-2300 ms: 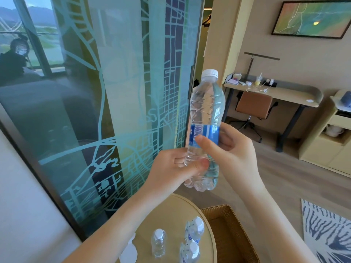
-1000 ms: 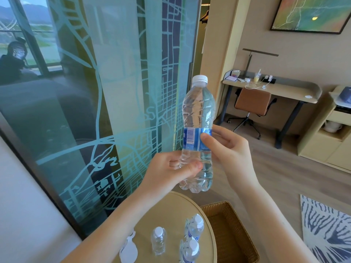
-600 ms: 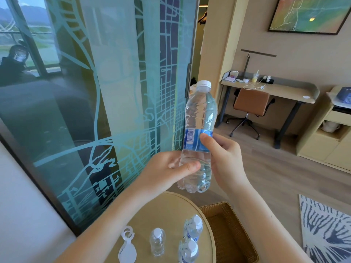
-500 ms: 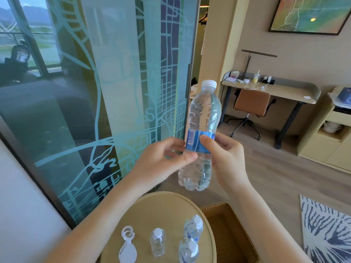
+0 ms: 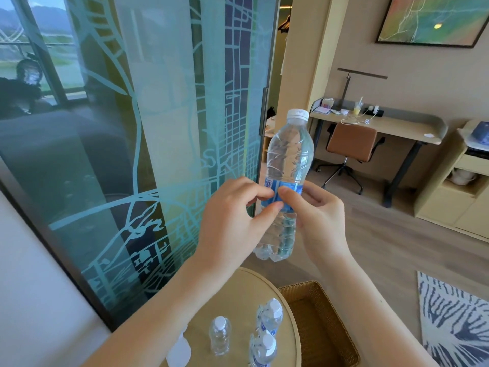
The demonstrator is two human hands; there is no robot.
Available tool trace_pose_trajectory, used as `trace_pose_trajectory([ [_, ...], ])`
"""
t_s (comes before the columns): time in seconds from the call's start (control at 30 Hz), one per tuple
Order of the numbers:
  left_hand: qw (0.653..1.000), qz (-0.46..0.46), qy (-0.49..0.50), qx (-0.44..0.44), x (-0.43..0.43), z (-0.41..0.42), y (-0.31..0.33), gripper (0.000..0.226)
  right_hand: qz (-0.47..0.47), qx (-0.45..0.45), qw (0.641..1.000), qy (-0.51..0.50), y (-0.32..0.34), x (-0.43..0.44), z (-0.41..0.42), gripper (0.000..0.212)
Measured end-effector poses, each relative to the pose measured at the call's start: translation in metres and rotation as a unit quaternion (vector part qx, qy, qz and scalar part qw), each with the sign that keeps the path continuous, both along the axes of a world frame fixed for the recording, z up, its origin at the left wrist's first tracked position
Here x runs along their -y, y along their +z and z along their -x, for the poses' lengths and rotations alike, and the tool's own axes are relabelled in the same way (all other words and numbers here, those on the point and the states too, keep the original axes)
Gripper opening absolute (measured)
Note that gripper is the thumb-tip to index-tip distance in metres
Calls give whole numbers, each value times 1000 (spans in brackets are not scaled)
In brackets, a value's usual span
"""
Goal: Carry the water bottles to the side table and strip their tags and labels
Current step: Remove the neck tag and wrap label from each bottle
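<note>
Above a round beige desk [image 5: 238, 300] beside a wicker basket [image 5: 325, 327] and a map-etched glass panel [image 5: 158, 128], the right hand [image 5: 322, 221] grips an upright clear, white-capped bottle [image 5: 289, 152] while the left hand [image 5: 230, 226] pinches its blue label [image 5: 287, 188].

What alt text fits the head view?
Two hands hold a clear water bottle roughly upright above a round side table: the right hand grips it, the left hand pinches its blue label. Three more bottles stand on the table, a wicker basket beside it.
</note>
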State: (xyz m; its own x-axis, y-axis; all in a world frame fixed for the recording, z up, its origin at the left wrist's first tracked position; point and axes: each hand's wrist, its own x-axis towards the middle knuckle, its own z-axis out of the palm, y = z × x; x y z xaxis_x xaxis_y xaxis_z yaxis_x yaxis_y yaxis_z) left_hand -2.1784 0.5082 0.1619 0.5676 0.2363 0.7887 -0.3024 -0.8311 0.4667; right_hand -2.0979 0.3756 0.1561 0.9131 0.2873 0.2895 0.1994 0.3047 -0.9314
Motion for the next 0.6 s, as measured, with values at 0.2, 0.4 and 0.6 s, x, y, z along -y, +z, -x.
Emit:
trace_pose_trajectory([
  [0.2,1000,-1,23,22,5,-3,-6,3,-8,-7,1000,-3,-2,-1,-1,18],
  [0.4,992,127,-19,-12,8,-6,-9,3,-9,-28,999,24,-3,-1,-4,19],
  [0.6,973,221,-55,-41,11,-6,-15,4,-7,-71,994,81,7,-3,-9,62],
])
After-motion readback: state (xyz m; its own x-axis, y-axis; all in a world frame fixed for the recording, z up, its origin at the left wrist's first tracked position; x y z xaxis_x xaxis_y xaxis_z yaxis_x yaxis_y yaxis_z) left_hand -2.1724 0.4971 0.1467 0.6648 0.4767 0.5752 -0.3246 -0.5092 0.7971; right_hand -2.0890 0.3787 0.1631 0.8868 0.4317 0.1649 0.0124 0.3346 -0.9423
